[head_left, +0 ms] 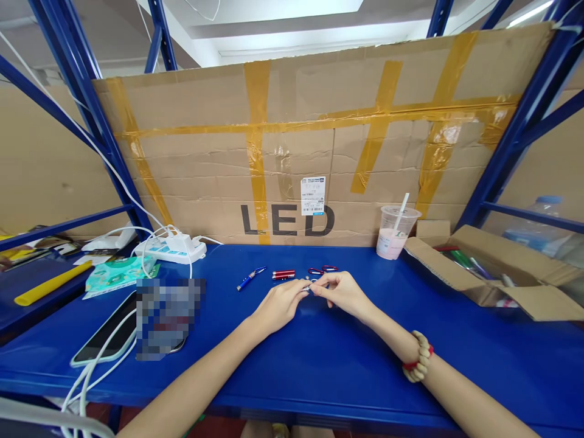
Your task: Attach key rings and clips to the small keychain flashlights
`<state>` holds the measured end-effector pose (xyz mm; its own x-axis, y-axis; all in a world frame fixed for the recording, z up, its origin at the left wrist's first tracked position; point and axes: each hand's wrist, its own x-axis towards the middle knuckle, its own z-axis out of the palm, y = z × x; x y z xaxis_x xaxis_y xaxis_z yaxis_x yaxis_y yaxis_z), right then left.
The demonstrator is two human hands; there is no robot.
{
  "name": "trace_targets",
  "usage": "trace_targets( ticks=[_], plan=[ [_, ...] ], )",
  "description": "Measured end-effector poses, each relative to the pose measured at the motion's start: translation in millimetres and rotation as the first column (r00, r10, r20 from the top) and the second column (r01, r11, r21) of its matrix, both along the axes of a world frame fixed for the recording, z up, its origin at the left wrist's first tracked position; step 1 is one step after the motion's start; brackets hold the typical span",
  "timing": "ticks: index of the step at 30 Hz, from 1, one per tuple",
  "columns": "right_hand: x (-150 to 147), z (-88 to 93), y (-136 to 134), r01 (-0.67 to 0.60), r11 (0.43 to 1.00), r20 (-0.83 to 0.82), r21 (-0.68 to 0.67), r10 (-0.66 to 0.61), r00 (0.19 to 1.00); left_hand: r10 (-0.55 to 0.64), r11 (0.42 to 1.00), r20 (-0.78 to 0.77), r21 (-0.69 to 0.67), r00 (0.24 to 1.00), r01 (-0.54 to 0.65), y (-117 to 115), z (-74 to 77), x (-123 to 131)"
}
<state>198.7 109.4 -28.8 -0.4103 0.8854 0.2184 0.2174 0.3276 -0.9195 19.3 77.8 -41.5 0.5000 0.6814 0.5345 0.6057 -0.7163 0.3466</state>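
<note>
My left hand (280, 302) and my right hand (341, 293) meet low over the blue tabletop, fingertips almost touching. Pinched between them is a small silvery metal piece (307, 288), mostly covered by the fingers; its exact kind is too small to make out. Just beyond the hands lie two red carabiner clips (322, 269). To their left rest short red metal tubes (283, 275), side by side. Farther left is a slim blue penlight-like tube (249, 279) with a blue clip at its upper end.
A lidded cup (391, 234) with a straw stands at the back right, beside an open cardboard box (474, 267) of pens. On the left are a phone (107, 331), white cables, a power strip (171, 248) and a green packet (119, 274). A cardboard panel (205, 170) closes the back.
</note>
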Motion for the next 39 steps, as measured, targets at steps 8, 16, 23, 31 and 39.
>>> trace_targets(
  ticks=[8, 16, 23, 31, 39],
  plan=[
    [1.4, -2.6, 1.9, 0.033, 0.995, 0.159, 0.099, -0.048, 0.986, 0.005, 0.999, -0.032, -0.033, 0.999, -0.006, -0.9, 0.8, -0.8],
    [10.0, 5.2, 1.0, -0.013, 0.973, 0.331, 0.228, -0.065, 0.941, 0.042, 0.971, -0.067, -0.231, 0.997, -0.056, -11.2, 10.7, 4.1],
    [8.5, 13.4, -10.5, -0.242, 0.867, 0.560, 0.435, -0.050, 0.827, 0.025, 0.977, -0.090, -0.208, 0.996, -0.044, -8.4, 6.8, 0.1],
    [4.5, 12.9, -14.9, -0.253, 0.857, 0.588, 0.449, -0.070, 0.806, 0.003, 1.000, -0.135, -0.008, 0.991, -0.004, -8.2, 0.2, 1.0],
    [1.6, 3.3, -11.3, -0.231, 0.971, 0.373, 0.059, 0.193, 0.907, -0.029, 0.999, -0.195, 0.016, 0.980, 0.033, -8.8, 1.3, 1.0]
  ],
)
